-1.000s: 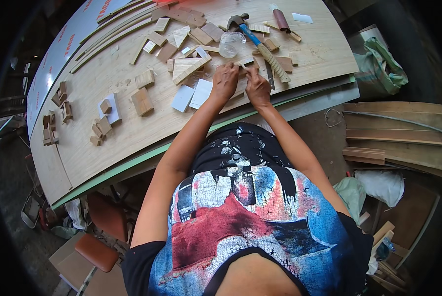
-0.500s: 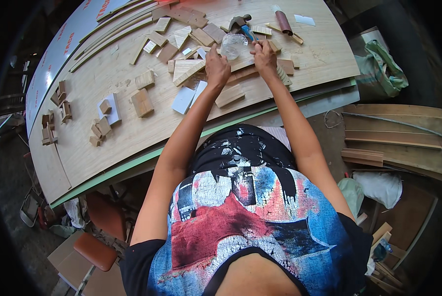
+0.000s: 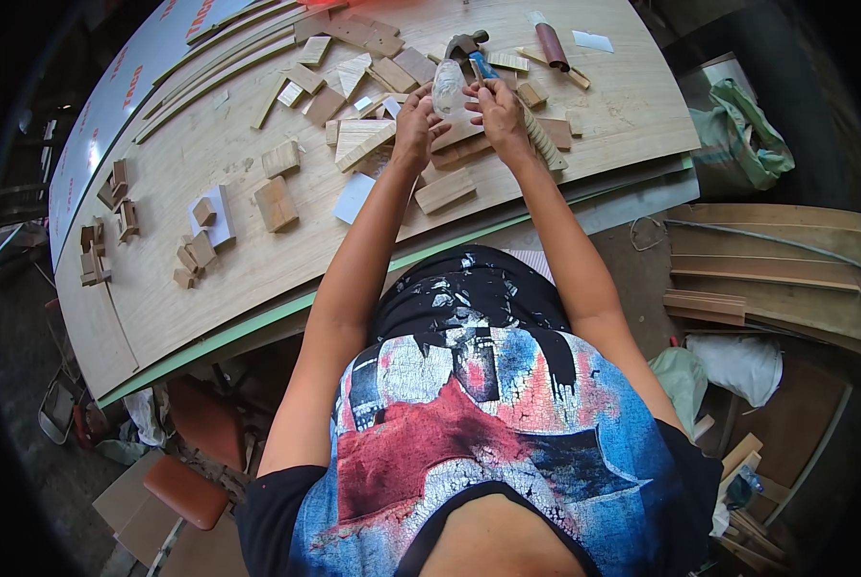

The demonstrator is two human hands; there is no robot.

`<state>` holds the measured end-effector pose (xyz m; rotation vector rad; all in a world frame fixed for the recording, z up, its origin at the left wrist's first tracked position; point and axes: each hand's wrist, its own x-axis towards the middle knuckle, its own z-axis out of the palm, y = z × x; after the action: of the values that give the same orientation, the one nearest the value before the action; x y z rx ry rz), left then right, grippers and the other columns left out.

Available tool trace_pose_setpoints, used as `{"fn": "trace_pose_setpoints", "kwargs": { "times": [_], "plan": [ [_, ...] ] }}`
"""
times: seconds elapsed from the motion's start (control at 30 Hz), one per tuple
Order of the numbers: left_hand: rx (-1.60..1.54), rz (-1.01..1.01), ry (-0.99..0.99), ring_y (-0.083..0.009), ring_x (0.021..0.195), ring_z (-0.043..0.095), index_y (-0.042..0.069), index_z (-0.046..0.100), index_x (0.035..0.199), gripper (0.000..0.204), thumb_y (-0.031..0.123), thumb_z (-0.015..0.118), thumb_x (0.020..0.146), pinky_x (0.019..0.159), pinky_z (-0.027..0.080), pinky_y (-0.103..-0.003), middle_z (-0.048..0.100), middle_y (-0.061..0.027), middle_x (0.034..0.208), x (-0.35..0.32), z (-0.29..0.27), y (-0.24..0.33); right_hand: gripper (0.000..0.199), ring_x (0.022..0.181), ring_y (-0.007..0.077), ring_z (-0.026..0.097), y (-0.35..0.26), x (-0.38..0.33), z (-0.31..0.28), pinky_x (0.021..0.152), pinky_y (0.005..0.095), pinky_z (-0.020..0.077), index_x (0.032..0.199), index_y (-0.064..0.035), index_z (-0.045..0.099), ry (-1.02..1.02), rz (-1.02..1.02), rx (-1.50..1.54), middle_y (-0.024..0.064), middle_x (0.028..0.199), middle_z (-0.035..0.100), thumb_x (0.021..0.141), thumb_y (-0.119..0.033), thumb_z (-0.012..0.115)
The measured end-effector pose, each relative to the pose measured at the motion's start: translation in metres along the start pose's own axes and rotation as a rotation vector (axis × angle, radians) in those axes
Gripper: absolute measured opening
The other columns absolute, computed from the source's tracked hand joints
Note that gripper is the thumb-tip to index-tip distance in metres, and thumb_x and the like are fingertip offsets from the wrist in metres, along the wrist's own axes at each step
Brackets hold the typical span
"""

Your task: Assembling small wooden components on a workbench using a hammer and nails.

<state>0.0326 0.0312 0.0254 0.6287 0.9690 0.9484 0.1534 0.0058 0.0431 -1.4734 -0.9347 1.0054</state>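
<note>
My left hand (image 3: 417,127) grips the edge of a clear plastic container (image 3: 448,88), which is tilted up and looks narrow; its contents are too unclear to make out. Close beside it, my right hand (image 3: 500,119) is closed, with a small thin light-coloured stick (image 3: 476,70) rising from its fingers. Just beyond both hands lies a claw hammer (image 3: 467,44) with a dark head and blue handle. Wood blocks surround the hands, among them a striped pale block (image 3: 363,142) by the left wrist and a block (image 3: 445,190) nearer the table edge.
Small wood pieces (image 3: 196,252) and little assembled wooden parts (image 3: 92,252) sit on the left of the plywood tabletop (image 3: 219,308). Long strips (image 3: 219,72) lie at the far left. A dark red cylinder (image 3: 552,46) rests at the far right. Boards (image 3: 767,255) lean right of the table.
The clear container has gone from round-looking to tilted and narrow, with my left hand at its edge. My right hand has shifted left, and a thin stick now shows above its fingers.
</note>
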Motion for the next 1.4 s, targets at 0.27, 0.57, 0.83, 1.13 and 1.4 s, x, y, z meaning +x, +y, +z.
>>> {"fn": "trace_pose_setpoints", "kwargs": {
  "times": [0.27, 0.57, 0.83, 1.13, 1.4],
  "plan": [
    [-0.11, 0.005, -0.097, -0.0124, 0.077, 0.049, 0.017, 0.045, 0.109, 0.026, 0.026, 0.042, 0.085, 0.065, 0.041, -0.028, 0.053, 0.0021, 0.095, -0.009, -0.016, 0.008, 0.018, 0.072, 0.0124, 0.058, -0.023, -0.023, -0.002, 0.055, 0.0225, 0.0431, 0.096, -0.004, 0.044, -0.064, 0.086, 0.151, 0.0079, 0.089, 0.059, 0.086, -0.016, 0.036],
    [-0.551, -0.114, -0.561, -0.027, 0.085, 0.054, 0.006, 0.039, 0.115, 0.051, 0.044, 0.044, 0.081, 0.073, 0.045, -0.039, 0.053, -0.0181, 0.101, -0.026, -0.008, 0.018, 0.017, 0.062, 0.0114, 0.056, -0.034, -0.049, 0.01, 0.052, 0.0226, 0.046, 0.094, -0.0019, 0.043, -0.196, 0.195, 0.513, 0.0078, 0.08, 0.059, 0.088, -0.017, 0.039],
    [-0.635, 0.024, -0.432, -0.0388, 0.091, 0.05, 0.004, 0.035, 0.119, 0.058, 0.046, 0.044, 0.08, 0.081, 0.042, -0.044, 0.05, -0.02, 0.106, -0.029, 0.004, 0.035, 0.016, 0.062, 0.0108, 0.055, -0.038, -0.054, 0.008, 0.051, 0.0221, 0.0458, 0.094, -0.0023, 0.045, -0.206, 0.111, 0.344, 0.0076, 0.082, 0.058, 0.088, -0.016, 0.04],
    [-0.221, -0.156, -0.24, -0.0221, 0.095, 0.052, 0.008, 0.041, 0.115, 0.052, 0.049, 0.026, 0.086, 0.076, 0.043, -0.037, 0.051, -0.0096, 0.108, -0.026, -0.003, 0.04, 0.016, 0.077, 0.009, 0.053, -0.039, -0.046, 0.005, 0.055, 0.0192, 0.0422, 0.097, -0.0045, 0.048, -0.098, -0.079, 0.075, 0.0026, 0.086, 0.051, 0.087, -0.015, 0.042],
    [-0.395, -0.05, -0.307, -0.0274, 0.1, 0.05, 0.005, 0.041, 0.114, 0.056, 0.05, 0.037, 0.081, 0.083, 0.041, -0.044, 0.05, -0.0133, 0.11, -0.026, -0.006, 0.048, 0.016, 0.07, 0.0107, 0.056, -0.045, -0.053, 0.009, 0.055, 0.0193, 0.0453, 0.095, -0.0031, 0.049, -0.145, -0.006, 0.296, 0.0019, 0.072, 0.05, 0.087, -0.015, 0.041]
  ]
}}
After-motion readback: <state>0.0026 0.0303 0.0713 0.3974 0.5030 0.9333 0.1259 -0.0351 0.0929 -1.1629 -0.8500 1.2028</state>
